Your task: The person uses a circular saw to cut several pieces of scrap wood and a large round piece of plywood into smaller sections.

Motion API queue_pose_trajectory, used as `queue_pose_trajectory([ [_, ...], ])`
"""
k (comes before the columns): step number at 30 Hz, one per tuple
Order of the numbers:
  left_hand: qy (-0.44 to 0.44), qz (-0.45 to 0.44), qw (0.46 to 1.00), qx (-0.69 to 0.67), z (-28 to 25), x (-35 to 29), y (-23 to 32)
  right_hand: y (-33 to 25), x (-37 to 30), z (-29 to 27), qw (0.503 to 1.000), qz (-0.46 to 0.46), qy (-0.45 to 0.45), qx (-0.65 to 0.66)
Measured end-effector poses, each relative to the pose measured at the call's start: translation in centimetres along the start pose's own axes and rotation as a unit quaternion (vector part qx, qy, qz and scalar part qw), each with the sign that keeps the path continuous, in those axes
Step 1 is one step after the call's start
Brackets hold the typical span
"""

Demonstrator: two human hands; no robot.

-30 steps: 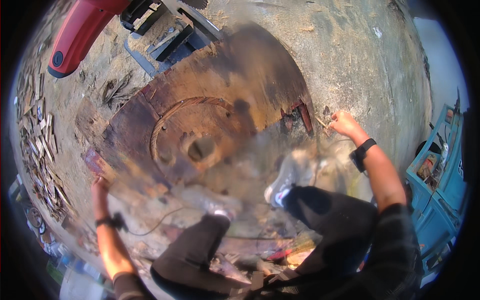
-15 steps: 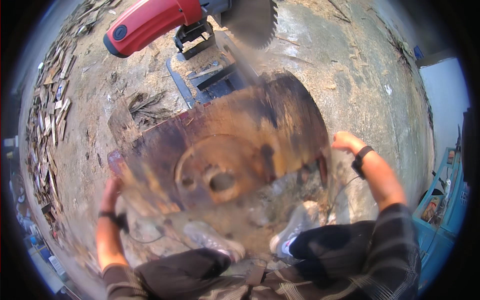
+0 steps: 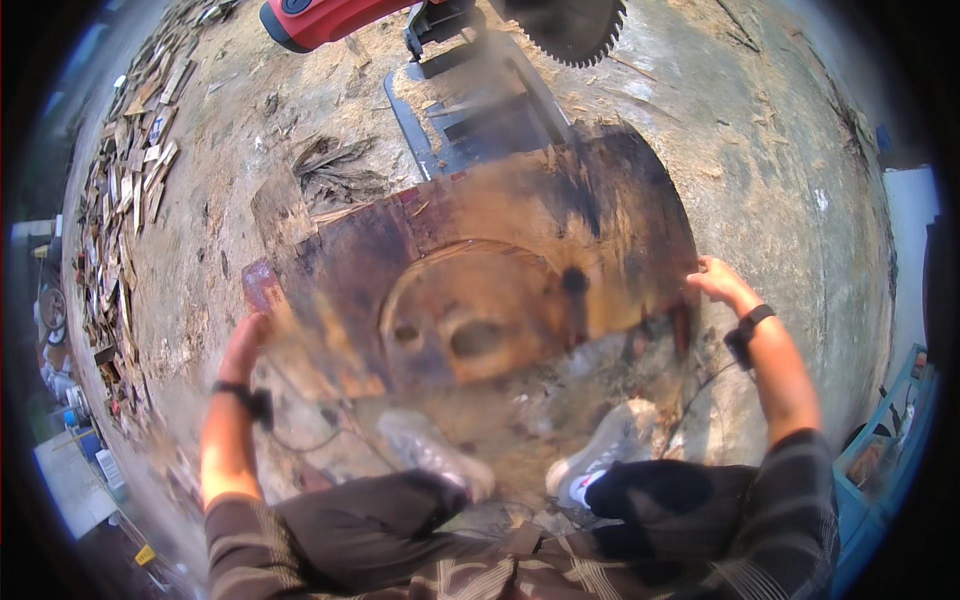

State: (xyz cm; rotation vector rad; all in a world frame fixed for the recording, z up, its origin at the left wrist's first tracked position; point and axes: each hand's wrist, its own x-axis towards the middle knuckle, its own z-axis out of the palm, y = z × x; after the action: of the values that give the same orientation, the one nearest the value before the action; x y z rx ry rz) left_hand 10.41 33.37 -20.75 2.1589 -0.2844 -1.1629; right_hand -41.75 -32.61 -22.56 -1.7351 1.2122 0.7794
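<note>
A broad, weathered wooden board [image 3: 510, 215], dark reddish brown with a curved right edge, is in front of me. On its face is a round disc [image 3: 430, 290] with holes. My left hand [image 3: 247, 342], smeared by motion, grips the board's left end beside a reddish wooden piece [image 3: 263, 287]. At the right edge, the fingers of my right hand [image 3: 718, 282] are closed on the board. Beyond the board's far edge stands a miter saw, with its red handle [image 3: 335, 20], toothed blade [image 3: 575, 30] and sawdust-covered base [image 3: 402, 115]. The board hides part of that base.
Scrap wood pieces [image 3: 140, 170] lie heaped along the left. Splintered wood [image 3: 335, 165] lies beyond the board. My shoes [image 3: 435, 450] are close below it, with a dark cable [image 3: 700, 385] by the right side. A blue-green rack [image 3: 880, 460] stands far right.
The whole scene has shifted right and upward in the picture, the saw included. Both hands keep hold of the board, and my right fingers now show more plainly on its edge.
</note>
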Motion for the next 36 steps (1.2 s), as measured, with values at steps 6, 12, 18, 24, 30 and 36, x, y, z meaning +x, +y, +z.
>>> queue_pose_trajectory([
  [6,0.163,-0.096,0.977,-0.098,5.9,-1.8,7.2,1.8,1.2,0.0,0.988,-0.011,0.105,0.113],
  [12,0.182,-0.082,0.976,-0.089,4.7,-3.6,7.5,1.5,2.9,0.1,0.959,-0.031,0.008,0.28],
  [18,0.213,0.005,0.963,-0.167,8.1,-3.9,10.3,3.1,4.1,-0.1,0.934,-0.04,0.021,0.355],
  [24,0.258,0.004,0.959,-0.116,6.7,-3.1,7.9,1.9,3.4,0.8,0.923,-0.07,0.017,0.379],
  [30,0.293,0.003,0.946,-0.139,6.8,-2.6,6.0,1.3,1.9,1.0,0.885,-0.027,0.01,0.465],
  [36,0.279,0.05,0.941,-0.186,6.8,-3.1,6.6,0.3,2.0,-0.4,0.877,-0.081,0.037,0.472],
])
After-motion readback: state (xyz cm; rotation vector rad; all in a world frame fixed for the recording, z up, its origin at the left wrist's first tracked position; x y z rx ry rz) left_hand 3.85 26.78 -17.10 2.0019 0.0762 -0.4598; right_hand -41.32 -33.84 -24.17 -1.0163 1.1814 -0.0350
